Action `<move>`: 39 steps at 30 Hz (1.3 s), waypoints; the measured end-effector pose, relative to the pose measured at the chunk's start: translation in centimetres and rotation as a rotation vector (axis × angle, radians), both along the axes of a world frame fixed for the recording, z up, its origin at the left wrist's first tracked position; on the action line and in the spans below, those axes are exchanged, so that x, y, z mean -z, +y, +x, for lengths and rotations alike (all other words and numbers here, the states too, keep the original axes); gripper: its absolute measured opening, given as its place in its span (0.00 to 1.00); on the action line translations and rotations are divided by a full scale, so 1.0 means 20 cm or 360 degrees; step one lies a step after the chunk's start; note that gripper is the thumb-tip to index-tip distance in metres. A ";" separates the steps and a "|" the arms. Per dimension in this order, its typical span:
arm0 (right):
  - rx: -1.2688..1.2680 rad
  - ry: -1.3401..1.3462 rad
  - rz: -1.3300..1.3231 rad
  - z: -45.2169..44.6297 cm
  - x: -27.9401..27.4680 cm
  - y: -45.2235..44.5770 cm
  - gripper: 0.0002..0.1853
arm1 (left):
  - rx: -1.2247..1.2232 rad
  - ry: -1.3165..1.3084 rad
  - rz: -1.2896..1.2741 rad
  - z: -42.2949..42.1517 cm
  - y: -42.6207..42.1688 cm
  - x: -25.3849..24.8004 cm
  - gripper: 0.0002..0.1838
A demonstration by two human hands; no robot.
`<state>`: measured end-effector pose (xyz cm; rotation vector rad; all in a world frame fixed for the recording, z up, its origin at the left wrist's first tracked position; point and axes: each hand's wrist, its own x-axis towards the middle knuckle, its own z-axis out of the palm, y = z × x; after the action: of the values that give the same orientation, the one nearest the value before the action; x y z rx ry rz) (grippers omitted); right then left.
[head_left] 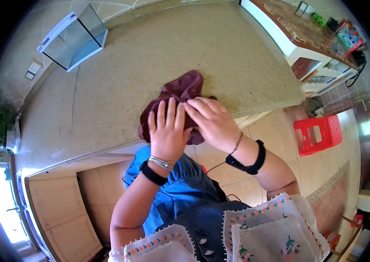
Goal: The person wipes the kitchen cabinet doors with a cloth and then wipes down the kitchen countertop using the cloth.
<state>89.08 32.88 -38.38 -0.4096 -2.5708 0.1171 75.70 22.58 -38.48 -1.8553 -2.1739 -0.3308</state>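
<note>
A crumpled dark maroon cloth (189, 86) lies at the front edge of the stone-like countertop (119, 87). My left hand (167, 129) rests flat on it, palm down, fingers stretched out and a little spread. Beside it, my right hand (213, 120) presses on the cloth's right part with its fingers extended and close together. The fingertips of both hands nearly meet. Part of the cloth is hidden under the hands, and some hangs near the counter's edge.
A small glass tank (76, 41) stands at the back left of the counter. To the right are a brown-topped cabinet (290, 22) and a red plastic stool (318, 135) on the tiled floor. A potted plant (3, 131) is at the far left.
</note>
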 end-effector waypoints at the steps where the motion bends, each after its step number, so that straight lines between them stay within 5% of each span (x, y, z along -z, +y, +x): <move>1: 0.0019 -0.0064 -0.0002 0.04 -0.01 0.04 0.25 | 0.0019 0.0005 0.0010 0.04 0.04 0.01 0.38; 8: 0.0212 -0.0463 -0.0142 0.47 -0.10 0.31 0.41 | 0.0197 -0.0141 0.0117 0.46 0.42 0.09 0.30; 19: 0.0393 -0.0529 -0.0009 0.62 -0.05 0.39 0.40 | 0.0409 -0.0159 0.0127 0.59 0.53 0.14 0.33; 30: 0.0125 -0.0586 0.0135 0.14 -0.07 0.13 0.40 | 0.0309 -0.0173 0.0372 0.13 0.15 0.16 0.29; 39: -0.0139 -0.0540 0.0250 -0.39 -0.05 -0.19 0.40 | 0.0167 0.0032 0.0385 -0.39 -0.28 0.15 0.38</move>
<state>81.24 29.12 -37.45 -0.2765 -2.9061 -0.1345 67.98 16.97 -41.43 -1.8306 -1.9299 -0.5669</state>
